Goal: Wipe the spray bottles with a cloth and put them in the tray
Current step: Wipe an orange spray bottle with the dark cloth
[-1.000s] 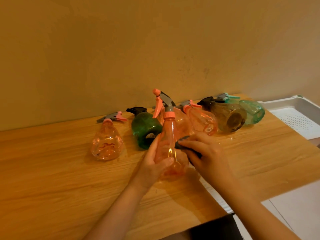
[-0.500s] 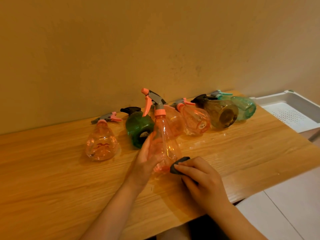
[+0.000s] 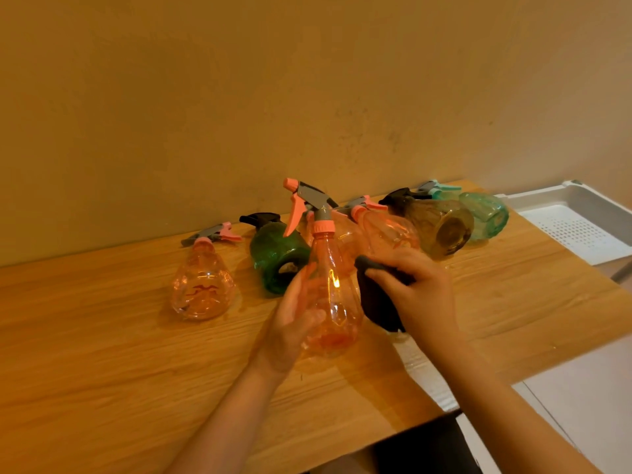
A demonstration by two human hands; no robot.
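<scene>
While left hand [image 3: 294, 323] grips: label-free orange bottle [image 3: 333, 295]

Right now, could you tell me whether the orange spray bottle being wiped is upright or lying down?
Upright. The orange spray bottle has its trigger head on top and base downward, held by the left hand, while the right hand presses the dark cloth against its side.

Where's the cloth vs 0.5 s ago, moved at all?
Yes. The cloth, in the right hand, went up the held bottle, away from the table front edge toward the lying orange bottle.

Orange bottle [image 3: 333, 295], dark cloth [image 3: 376, 302] (tray [image 3: 581, 200] white).
</scene>
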